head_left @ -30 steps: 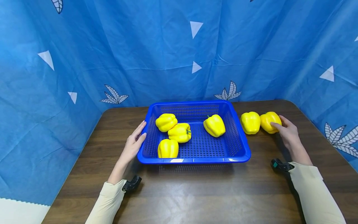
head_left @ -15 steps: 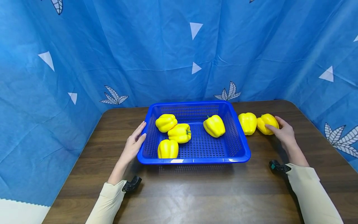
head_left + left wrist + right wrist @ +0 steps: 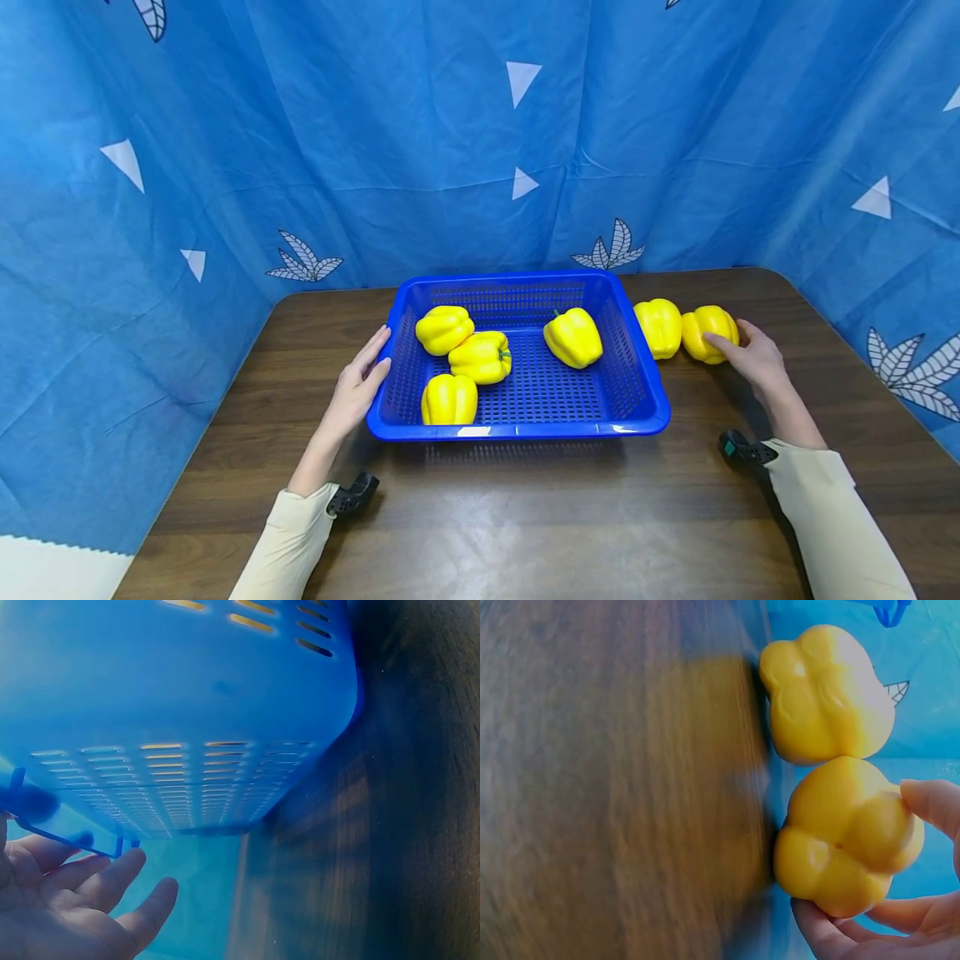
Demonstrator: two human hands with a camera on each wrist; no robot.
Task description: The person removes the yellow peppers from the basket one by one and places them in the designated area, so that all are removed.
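Note:
My right hand (image 3: 757,358) holds a yellow bell pepper (image 3: 708,335) on the table, thumb on one side and fingers round the other. In the right wrist view the lobed bottom of that pepper (image 3: 844,847) faces the camera. It touches a second yellow bell pepper (image 3: 829,697), which sits by the right side of a blue slotted basket (image 3: 517,431). My left hand (image 3: 356,385) rests against the basket's left rim with its fingers fairly straight. Fingertips (image 3: 161,892) show beside the rim in the left wrist view.
Inside the basket, several yellow bell peppers lie: a cluster (image 3: 480,357) at the left and a single pepper (image 3: 573,337) at the right. The brown wooden table (image 3: 510,525) backs onto a blue patterned curtain (image 3: 450,125).
My right hand has moved left with its pepper, and the neighbouring pepper has shifted left towards the basket. My left hand and the basket stay in place.

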